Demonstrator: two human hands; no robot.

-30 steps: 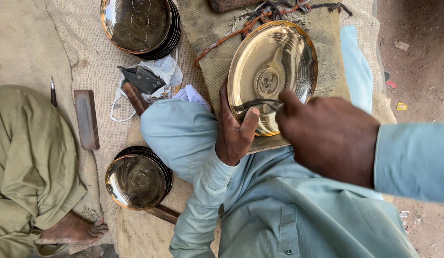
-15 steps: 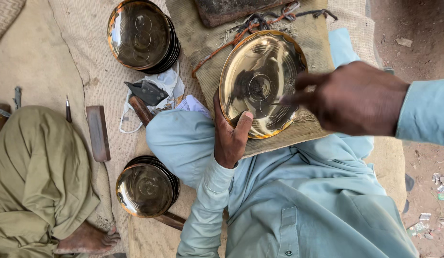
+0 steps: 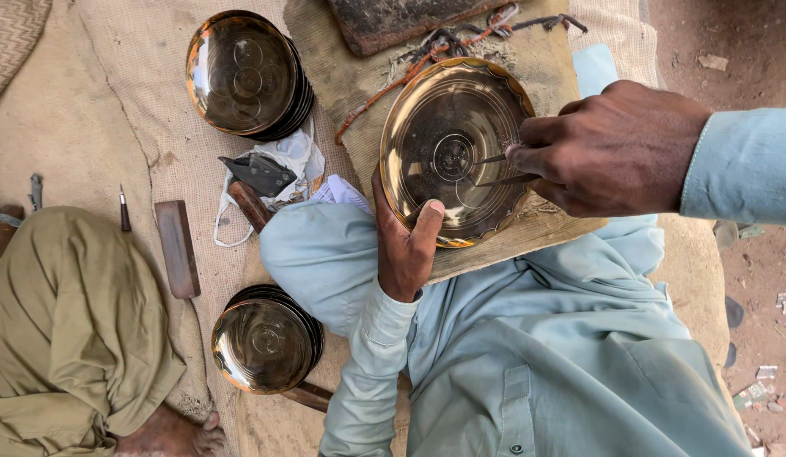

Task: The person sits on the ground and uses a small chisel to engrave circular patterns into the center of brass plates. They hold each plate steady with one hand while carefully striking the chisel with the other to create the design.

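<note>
1. The setting is bare ground covered with coarse burlap cloth (image 3: 156,152); a person in pale blue clothes sits with a wooden board (image 3: 511,245) across the lap.
2. The brass plate (image 3: 456,152) rests tilted on that board, its inner face up.
3. The left hand (image 3: 406,245) clasps the plate's near rim, thumb over the edge.
4. The right hand (image 3: 613,148) pinches a thin metal tool (image 3: 499,169), its two points touching the plate near the centre.
5. Concentric rings already show on the plate; I judge the marking partly done, the outer band unfinished.
6. Two stacks of similar plates lie on the cloth: one far (image 3: 245,72), one near (image 3: 266,343).
7. Another person in olive clothes (image 3: 63,322) sits at the left.
</note>
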